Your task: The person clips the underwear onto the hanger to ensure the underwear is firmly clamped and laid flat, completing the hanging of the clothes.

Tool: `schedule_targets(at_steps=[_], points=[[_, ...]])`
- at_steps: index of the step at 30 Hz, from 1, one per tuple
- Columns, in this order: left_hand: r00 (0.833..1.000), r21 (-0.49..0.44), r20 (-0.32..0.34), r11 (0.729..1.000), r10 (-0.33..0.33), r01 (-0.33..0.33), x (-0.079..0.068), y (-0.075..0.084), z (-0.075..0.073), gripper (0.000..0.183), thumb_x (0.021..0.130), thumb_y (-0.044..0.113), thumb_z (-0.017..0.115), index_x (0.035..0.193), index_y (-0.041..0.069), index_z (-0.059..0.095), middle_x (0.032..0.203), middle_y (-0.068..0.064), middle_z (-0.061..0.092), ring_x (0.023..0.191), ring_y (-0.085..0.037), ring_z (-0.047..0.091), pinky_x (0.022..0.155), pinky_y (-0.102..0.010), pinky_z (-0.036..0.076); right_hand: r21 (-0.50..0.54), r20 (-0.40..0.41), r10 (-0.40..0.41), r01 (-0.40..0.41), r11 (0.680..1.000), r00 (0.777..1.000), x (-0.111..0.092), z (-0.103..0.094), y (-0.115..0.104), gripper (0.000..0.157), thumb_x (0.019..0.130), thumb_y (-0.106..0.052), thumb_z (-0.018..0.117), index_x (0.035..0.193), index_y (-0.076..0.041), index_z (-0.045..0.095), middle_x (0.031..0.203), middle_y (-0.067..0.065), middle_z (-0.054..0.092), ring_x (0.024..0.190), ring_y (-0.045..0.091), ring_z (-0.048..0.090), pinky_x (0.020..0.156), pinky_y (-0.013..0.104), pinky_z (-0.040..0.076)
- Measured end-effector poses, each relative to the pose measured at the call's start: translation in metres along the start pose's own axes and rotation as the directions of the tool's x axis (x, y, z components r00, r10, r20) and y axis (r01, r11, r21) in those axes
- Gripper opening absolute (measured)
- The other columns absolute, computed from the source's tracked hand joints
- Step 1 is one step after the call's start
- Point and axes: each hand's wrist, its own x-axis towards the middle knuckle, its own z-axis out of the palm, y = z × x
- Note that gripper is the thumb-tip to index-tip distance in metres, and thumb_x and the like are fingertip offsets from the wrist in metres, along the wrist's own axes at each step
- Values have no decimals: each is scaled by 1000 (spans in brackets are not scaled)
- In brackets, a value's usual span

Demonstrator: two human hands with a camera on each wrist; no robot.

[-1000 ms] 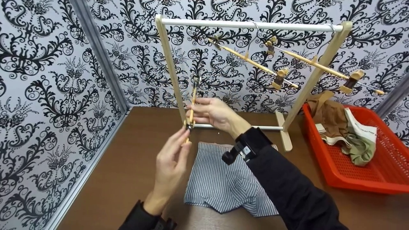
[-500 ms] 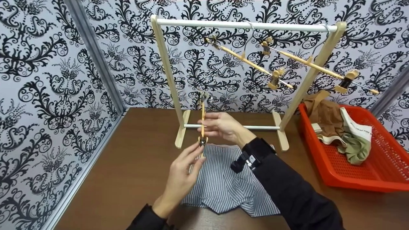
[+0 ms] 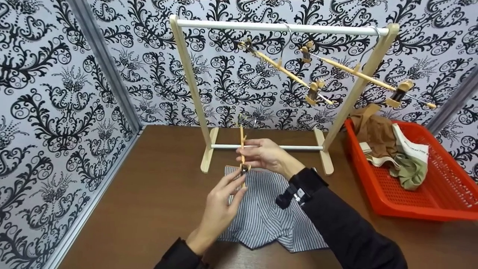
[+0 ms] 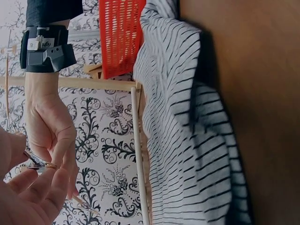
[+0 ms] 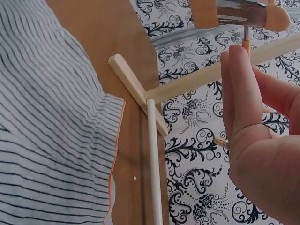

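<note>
A wooden clip hanger [image 3: 242, 144] is held in the air in the head view, above the far edge of striped shorts [image 3: 257, 213]. My left hand [image 3: 220, 207] pinches the clip [image 3: 244, 169] at its near end. Farther up, my right hand [image 3: 267, 155] grips the bar from the right side. In the right wrist view a metal-and-wood clip [image 5: 241, 15] shows above the right hand's fingers [image 5: 241, 89]. The shorts lie spread on the table below, with a few folds. In the left wrist view my fingertips partly cover the clip.
A white-railed wooden rack [image 3: 194, 86] stands behind my hands. Two more clip hangers, a nearer one [image 3: 285, 71] and a right one [image 3: 358, 73], hang from its rail. A red basket [image 3: 384, 207] on the right holds brown cloth [image 3: 377, 134] and green-and-white cloth [image 3: 412, 172].
Both hands have come down and to the right with the hanger, from beside the rack's left post to over the shorts. The head view has shifted slightly.
</note>
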Motion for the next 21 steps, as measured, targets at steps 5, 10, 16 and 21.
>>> schedule_targets(at_steps=[5, 10, 16, 21], points=[[999, -1, 19, 1000, 29, -29, 2, -1, -2, 33, 94, 8, 73, 126, 0, 69, 137, -15, 61, 115, -25, 64, 78, -30, 59, -46, 18, -2, 3, 999, 1000, -6, -8, -5, 69, 94, 2, 67, 153, 4, 31, 129, 20, 64, 98, 29, 72, 85, 37, 58], [999, 12, 49, 1000, -10, 9, 20, -5, -16, 30, 97, 11, 70, 125, 3, 69, 140, -13, 58, 104, -19, 67, 77, -28, 59, -112, 67, -4, 11, 994, 998, -18, -19, -22, 63, 94, 3, 66, 150, 4, 36, 131, 22, 62, 101, 33, 70, 93, 45, 55], [991, 29, 79, 994, -111, 109, 53, -17, -32, 30, 98, 13, 68, 126, 4, 68, 142, -14, 57, 84, -14, 65, 71, -26, 57, -268, 155, -11, 53, 962, 988, -41, -35, -42, 52, 95, 2, 64, 144, 2, 44, 132, 23, 61, 102, 33, 70, 91, 46, 55], [971, -8, 94, 975, -219, 221, 82, -27, -35, 40, 100, 16, 65, 137, 3, 59, 147, -17, 52, 118, -25, 61, 97, -36, 52, -416, 248, 28, 80, 906, 968, -57, -48, -47, 55, 95, 1, 65, 146, 2, 43, 133, 21, 60, 102, 35, 69, 87, 47, 57]])
